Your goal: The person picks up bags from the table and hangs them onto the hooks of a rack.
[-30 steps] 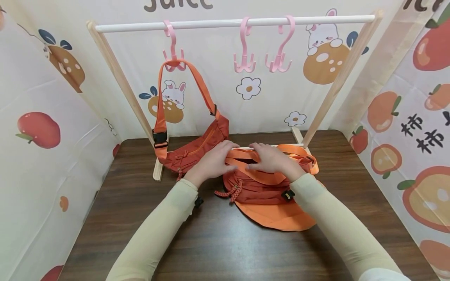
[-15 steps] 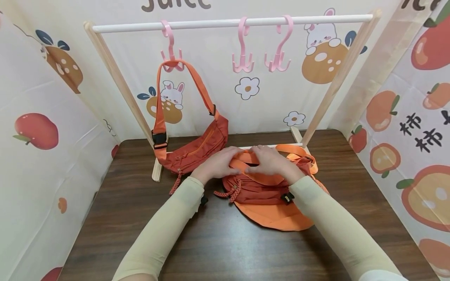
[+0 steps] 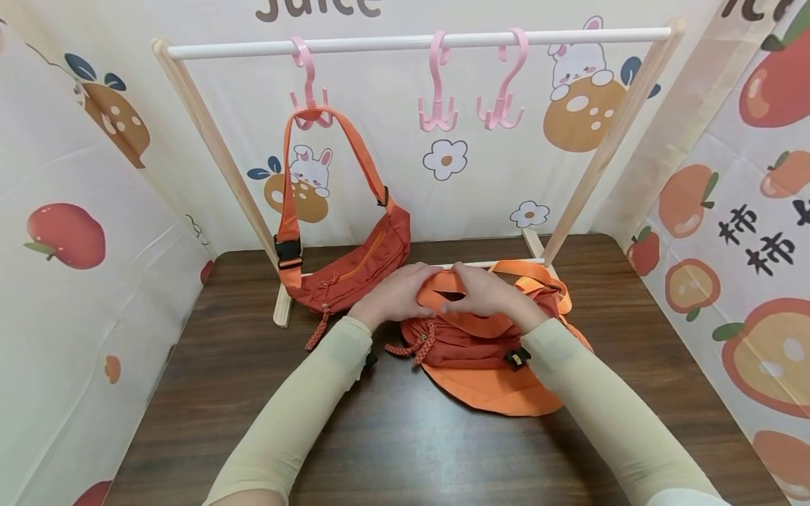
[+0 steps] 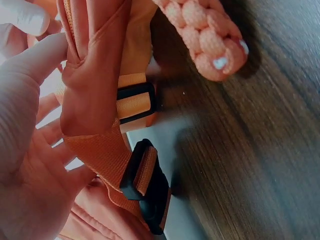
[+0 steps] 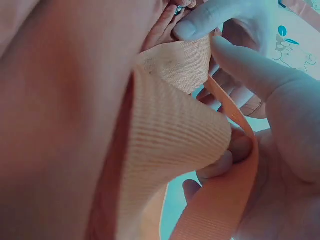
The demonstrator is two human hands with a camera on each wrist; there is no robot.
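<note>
A rust-red waist bag (image 3: 455,349) with orange straps lies on the table under both hands. My left hand (image 3: 399,294) is at the bag's left rear; in the left wrist view, its thumb lies against the zippered end of the bag (image 4: 92,95) and its fingers reach behind. Curled fingers of my right hand (image 3: 490,292) hold the orange strap (image 5: 215,210), which passes between them and the thumb. The two thumbs nearly meet over the strap. Some fingertips are hidden. A rounded orange fabric piece (image 3: 500,390) shows beneath the bag.
A similar waist bag (image 3: 357,270) hangs by its strap from a pink hook (image 3: 308,84) on the rack's white bar (image 3: 380,43). Two more pink hooks, a middle one (image 3: 438,91) and a right one (image 3: 506,91), hang there. The wooden table (image 3: 392,450) meets printed cloth walls.
My left hand has shifted slightly right toward the right hand, uncovering the hanging bag's braided zipper pull. My right hand has moved a little left. The bag on the table has barely moved.
</note>
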